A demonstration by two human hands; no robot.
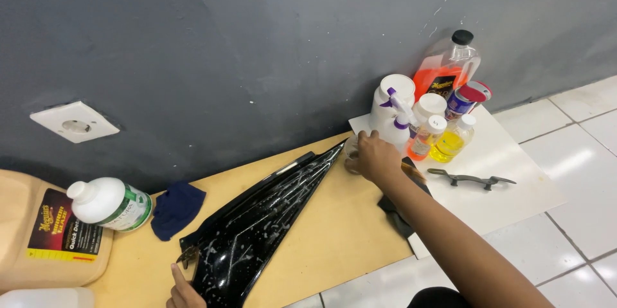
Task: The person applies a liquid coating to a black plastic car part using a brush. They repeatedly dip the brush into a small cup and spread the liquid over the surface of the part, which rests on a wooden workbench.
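With my left hand [183, 292] resting flat by the near end of the wet black panel [263, 218] on the board, I curl my right hand [376, 157] around a small clear container [351, 148] at the panel's tip, gripping upright to avoid knocking the bottles [427, 125].

Brightness: evenly bright indoor light across my view.
Glare: pale sheen on the glossy white floor tiles [565, 154]; small highlights on the wet glossy black pointed plastic panel [263, 224].
Shadows: soft and short under my right hand [376, 157].
Focus: mostly sharp; the near bottom edge is slightly soft.
Distortion: mild wide-angle bending at the edges.
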